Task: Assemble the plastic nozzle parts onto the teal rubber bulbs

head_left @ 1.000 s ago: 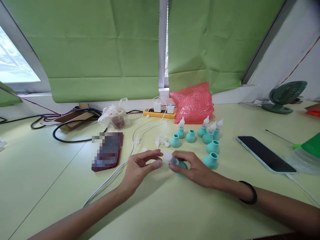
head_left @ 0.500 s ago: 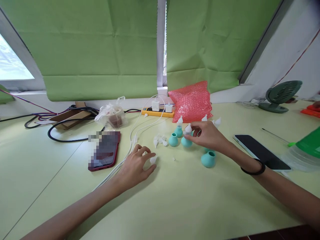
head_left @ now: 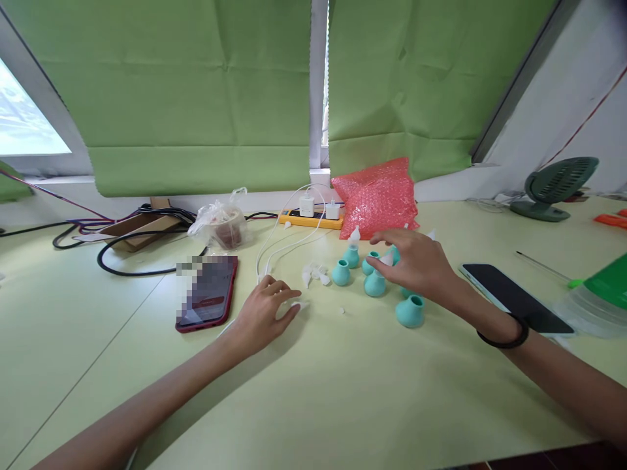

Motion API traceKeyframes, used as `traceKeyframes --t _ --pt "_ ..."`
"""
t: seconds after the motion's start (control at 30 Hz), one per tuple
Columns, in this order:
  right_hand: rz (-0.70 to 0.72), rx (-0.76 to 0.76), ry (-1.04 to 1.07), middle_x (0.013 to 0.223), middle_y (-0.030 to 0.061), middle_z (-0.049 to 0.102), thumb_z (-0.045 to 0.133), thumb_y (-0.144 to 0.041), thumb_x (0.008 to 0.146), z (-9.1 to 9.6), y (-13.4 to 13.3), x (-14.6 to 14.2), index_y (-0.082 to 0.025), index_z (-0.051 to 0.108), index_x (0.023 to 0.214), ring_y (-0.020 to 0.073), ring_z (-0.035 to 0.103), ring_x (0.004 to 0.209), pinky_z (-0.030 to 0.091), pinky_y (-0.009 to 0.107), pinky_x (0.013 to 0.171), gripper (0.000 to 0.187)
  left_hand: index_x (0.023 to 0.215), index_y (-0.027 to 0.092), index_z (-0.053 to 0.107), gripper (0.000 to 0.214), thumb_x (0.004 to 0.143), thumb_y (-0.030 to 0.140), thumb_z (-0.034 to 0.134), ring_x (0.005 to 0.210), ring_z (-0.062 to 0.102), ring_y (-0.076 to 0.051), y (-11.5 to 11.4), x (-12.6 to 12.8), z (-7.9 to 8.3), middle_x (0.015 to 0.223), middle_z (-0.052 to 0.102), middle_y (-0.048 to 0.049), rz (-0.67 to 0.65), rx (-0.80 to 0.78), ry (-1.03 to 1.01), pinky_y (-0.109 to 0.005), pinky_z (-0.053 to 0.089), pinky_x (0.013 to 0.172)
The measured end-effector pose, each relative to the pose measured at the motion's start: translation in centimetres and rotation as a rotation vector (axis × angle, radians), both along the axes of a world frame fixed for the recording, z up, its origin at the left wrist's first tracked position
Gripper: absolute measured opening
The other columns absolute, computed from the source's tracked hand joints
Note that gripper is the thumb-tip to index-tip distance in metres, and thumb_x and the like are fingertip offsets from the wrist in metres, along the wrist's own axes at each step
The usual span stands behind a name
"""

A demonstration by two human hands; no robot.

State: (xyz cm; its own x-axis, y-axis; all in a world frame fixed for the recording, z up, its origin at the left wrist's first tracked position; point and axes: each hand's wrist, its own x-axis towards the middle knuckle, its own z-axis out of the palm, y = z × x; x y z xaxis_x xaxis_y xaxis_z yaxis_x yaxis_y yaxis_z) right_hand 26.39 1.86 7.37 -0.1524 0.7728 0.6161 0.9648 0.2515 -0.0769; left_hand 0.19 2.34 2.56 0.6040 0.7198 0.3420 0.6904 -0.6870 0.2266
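My left hand [head_left: 264, 316] hovers just over the table, thumb and forefinger closed on a small white pointed tip [head_left: 300, 304]. My right hand [head_left: 416, 264] is over a group of teal rubber bulbs, thumb and fingers spread. A white tip [head_left: 386, 258] shows in the gap of that hand, above a teal bulb [head_left: 375, 284]; the hand partly hides how the two meet. One bulb [head_left: 351, 256] behind carries a white tip [head_left: 354, 235]. An open-necked bulb [head_left: 341, 273] stands beside it, another [head_left: 410, 312] nearer me. Several loose white tips [head_left: 316, 275] lie between my hands.
A phone in a red case [head_left: 210, 294] lies left, another phone [head_left: 514, 297] right. Behind are a yellow power strip [head_left: 313, 220] with white cables, a pink bubble-wrap bag [head_left: 379, 199] and a plastic-wrapped cup [head_left: 228, 232]. A fan [head_left: 553, 189] and green-labelled container [head_left: 597, 300] stand right.
My right hand has spread its fingers and let go of the white tip, shifting slightly right. My left thumb and forefinger have drawn together on the other tip.
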Motion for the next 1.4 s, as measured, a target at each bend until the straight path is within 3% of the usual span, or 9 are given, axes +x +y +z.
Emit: traceKeyframes --t 0.13,0.23,0.3,0.4,0.63,0.73,0.93,1.13,1.4 --pt "0.289 0.165 -0.077 0.092 0.0087 0.06 0.046 -0.023 0.079 -0.8 -1.5 -1.6 -0.017 0.059 0.084 0.0206 0.053 0.086 0.043 0.032 0.07 0.015 0.097 0.017 0.063 0.025 0.079 0.02 0.046 0.083 0.049 -0.022 1.6 -1.2 0.1 0.087 0.063 -0.0074 0.047 0.049 -0.01 -0.033 0.043 0.071" --pt "0.513 -0.024 -0.165 0.087 0.0088 0.058 0.038 -0.016 0.082 -2.2 -2.8 -3.2 -0.017 0.058 0.083 0.0179 0.053 0.082 0.044 0.03 0.068 0.02 0.096 0.017 0.064 0.026 0.077 0.018 0.046 0.083 0.048 -0.023 2.6 -2.0 0.1 0.089 0.062 -0.0071 0.052 0.055 0.023 -0.035 0.042 0.073" --pt "0.564 -0.177 -0.208 0.094 0.0102 0.057 0.039 -0.015 0.082 -3.3 -3.3 -4.0 -0.016 0.057 0.087 0.0191 0.053 0.086 0.045 0.03 0.067 0.019 0.098 0.018 0.063 0.028 0.075 0.016 0.047 0.085 0.047 -0.023 2.8 -2.3 0.0 0.091 0.062 -0.0073 0.03 0.037 0.054 -0.035 0.042 0.074" --pt "0.557 -0.341 -0.261 0.103 0.0117 0.054 0.042 -0.014 0.08 -4.8 -3.5 -4.6 -0.014 0.056 0.089 0.0214 0.051 0.092 0.045 0.032 0.071 0.017 0.105 0.019 0.059 0.035 0.073 0.011 0.047 0.089 0.046 -0.024 2.7 -2.2 -0.3 0.097 0.061 -0.0071 -0.021 0.013 0.101 -0.036 0.041 0.076" --pt "0.551 -0.471 -0.234 0.078 0.0072 0.056 0.036 -0.007 0.081 -5.6 -3.0 -4.4 -0.014 0.056 0.078 0.0162 0.053 0.075 0.041 0.027 0.064 0.021 0.104 0.018 0.059 0.032 0.078 0.01 0.043 0.093 0.045 -0.023 2.9 -2.0 -0.4 0.1 0.063 -0.0067 -0.072 -0.003 0.105 -0.035 0.04 0.08" --pt "0.539 -0.476 -0.189 0.075 0.0067 0.056 0.036 -0.003 0.079 -5.5 -3.0 -4.4 -0.013 0.057 0.077 0.015 0.053 0.069 0.04 0.026 0.06 0.023 0.106 0.019 0.058 0.031 0.081 0.013 0.04 0.093 0.045 -0.022 3.7 -2.5 0.1 0.102 0.061 -0.0063 -0.022 0.089 0.103 -0.035 0.039 0.08" --pt "0.59 -0.524 -0.067 0.076 0.0059 0.059 0.044 0.0 0.072 -5.6 -2.9 -4.4 -0.013 0.06 0.08 0.014 0.055 0.071 0.041 0.024 0.063 0.022 0.112 0.023 0.053 0.035 0.079 0.02 0.046 0.101 0.037 -0.03 5.1 -2.7 -0.1 0.116 0.047 -0.0109 0.228 0.237 0.394 -0.043 0.037 0.078" --pt "0.6 -0.512 0.019 0.073 0.0042 0.061 0.047 -0.001 0.069 -5.5 -2.9 -4.5 -0.013 0.061 0.076 0.014 0.056 0.07 0.041 0.024 0.063 0.02 0.104 0.012 0.057 0.033 0.072 0.019 0.051 0.099 0.038 -0.036 5.8 -2.3 -0.1 0.108 0.048 -0.0189 0.319 0.241 0.443 -0.05 0.034 0.074" --pt "0.627 -0.46 0.059 0.07 0.0053 0.061 0.05 -0.002 0.069 -4.7 -3.4 -4.7 -0.013 0.063 0.074 0.0142 0.057 0.067 0.042 0.024 0.06 0.017 0.085 0.011 0.064 0.02 0.069 0.016 0.052 0.102 0.038 -0.035 5.6 -1.4 0.1 0.107 0.049 -0.0178 0.338 0.276 0.436 -0.051 0.03 0.078"
